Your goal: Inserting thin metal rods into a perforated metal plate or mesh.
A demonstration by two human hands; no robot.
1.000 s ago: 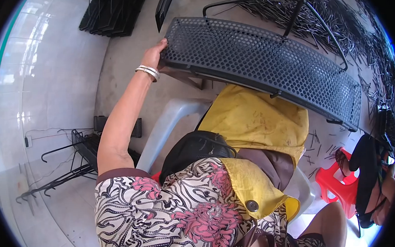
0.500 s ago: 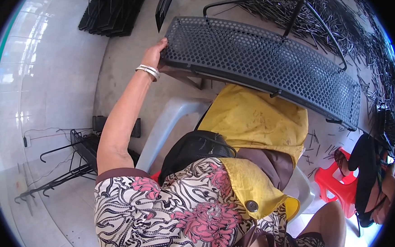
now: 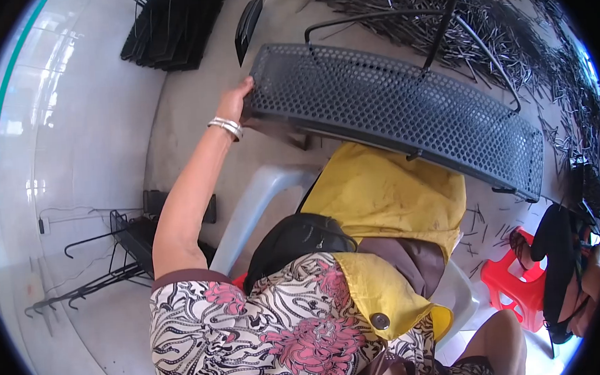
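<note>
A long dark perforated metal shelf (image 3: 391, 106) with bent wire bars along its far side stretches across the view, tilted down to the right. My left hand (image 3: 235, 103) is closed round its left end, the thumb on top and the other fingers hidden beneath. Silver bracelets (image 3: 225, 128) circle that wrist. Below the shelf a stained yellow cloth (image 3: 389, 192) lies over my lap, beside a black bag (image 3: 297, 246). My right hand does not show.
Many thin black strips (image 3: 400, 33) lie heaped on the floor beyond the shelf. Black wire racks (image 3: 122, 260) stand at the left, and stacked black panels (image 3: 173, 27) at the far left. A red stool (image 3: 515, 277) and part of another person (image 3: 569, 267) are at the right.
The shelf and my left hand sit slightly lower in the view, as do most surroundings. My left hand keeps its hold on the shelf's end.
</note>
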